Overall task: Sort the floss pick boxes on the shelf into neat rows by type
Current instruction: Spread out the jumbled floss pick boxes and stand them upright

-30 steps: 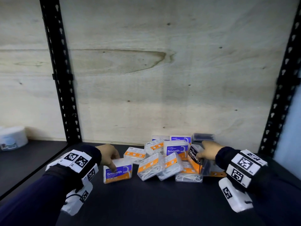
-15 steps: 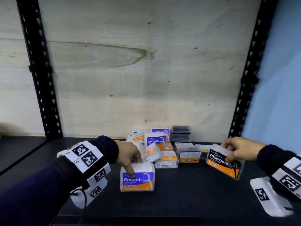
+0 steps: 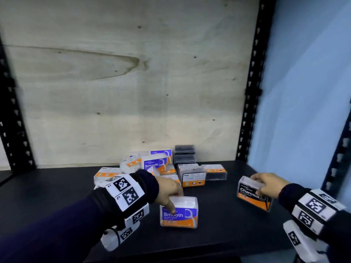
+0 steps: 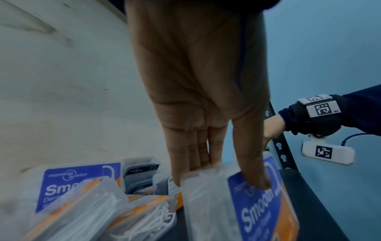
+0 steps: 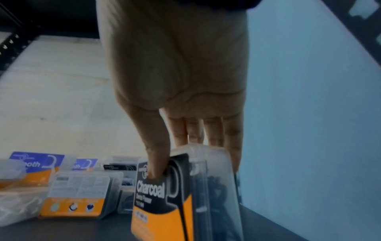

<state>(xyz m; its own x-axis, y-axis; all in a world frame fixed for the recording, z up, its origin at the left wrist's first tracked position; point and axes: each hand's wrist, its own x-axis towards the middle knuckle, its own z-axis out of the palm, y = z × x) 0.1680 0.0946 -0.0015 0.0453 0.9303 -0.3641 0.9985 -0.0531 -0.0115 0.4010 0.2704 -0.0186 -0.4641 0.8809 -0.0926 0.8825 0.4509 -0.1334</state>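
Observation:
My left hand [image 3: 171, 194] pinches a clear "Smooth" floss box [image 3: 180, 215] with a blue and orange label, thumb on its front, fingers behind; it stands upright on the dark shelf [image 3: 57, 196] near the front. In the left wrist view the same Smooth box [image 4: 257, 208] sits under my thumb. My right hand [image 3: 266, 185] grips a black and orange "Charcoal" box [image 3: 252, 196] at the right, tilted; in the right wrist view the Charcoal box [image 5: 164, 195] is pinched between thumb and fingers. A jumbled pile of boxes [image 3: 157, 166] lies at the back.
Dark charcoal boxes [image 3: 184, 154] are stacked against the plywood back wall [image 3: 133, 82]. Black perforated uprights [image 3: 250, 92] frame the bay, with a blue wall [image 3: 303, 92] to the right. Bare shelf surface lies at the left and along the front edge.
Both hands have drawn away from the pile, the left bringing the Smooth box forward and standing it up, the right carrying the Charcoal box out to the right. The head view shifted right.

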